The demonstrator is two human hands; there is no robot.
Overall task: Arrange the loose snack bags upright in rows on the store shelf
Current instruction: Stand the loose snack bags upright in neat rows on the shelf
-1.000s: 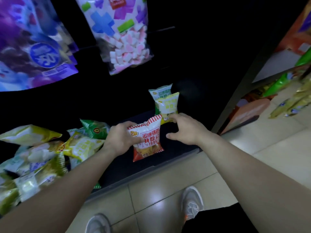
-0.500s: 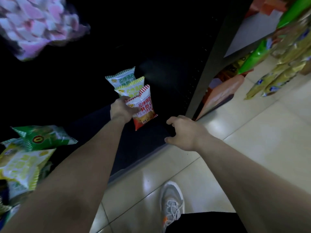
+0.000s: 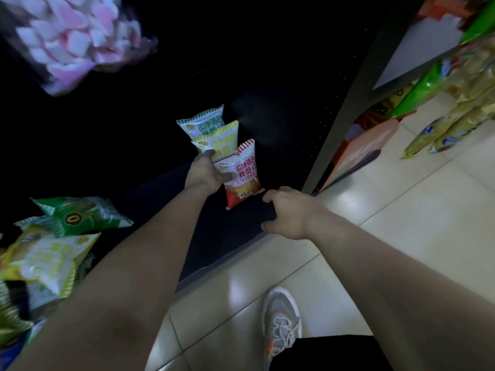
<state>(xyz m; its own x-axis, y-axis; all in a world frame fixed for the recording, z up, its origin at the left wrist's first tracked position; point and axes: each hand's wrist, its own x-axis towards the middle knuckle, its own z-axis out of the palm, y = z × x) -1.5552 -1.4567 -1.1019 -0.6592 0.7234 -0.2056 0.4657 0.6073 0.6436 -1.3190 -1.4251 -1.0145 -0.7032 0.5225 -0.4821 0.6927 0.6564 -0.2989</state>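
My left hand (image 3: 205,172) grips the left edge of a red-and-white snack bag (image 3: 245,175), which stands upright on the dark bottom shelf (image 3: 214,231). Right behind it stand a yellow-striped bag (image 3: 219,139) and a green-striped bag (image 3: 202,123) in one row. My right hand (image 3: 288,214) hovers over the shelf's front right corner with loosely curled fingers, holding nothing. A loose pile of snack bags lies at the left, with a green bag (image 3: 80,215) and a yellow bag (image 3: 45,261) on top.
A dark upright post (image 3: 337,124) closes the shelf on the right. Beyond it hang green and yellow packets (image 3: 450,121) over an orange display. A marshmallow bag (image 3: 77,41) hangs at the upper left. My shoe (image 3: 280,322) stands on the tiled floor.
My left hand carried the red bag back against the yellow bag and stood it there. My right hand let go and drew back to the shelf's front corner. The view swung right.
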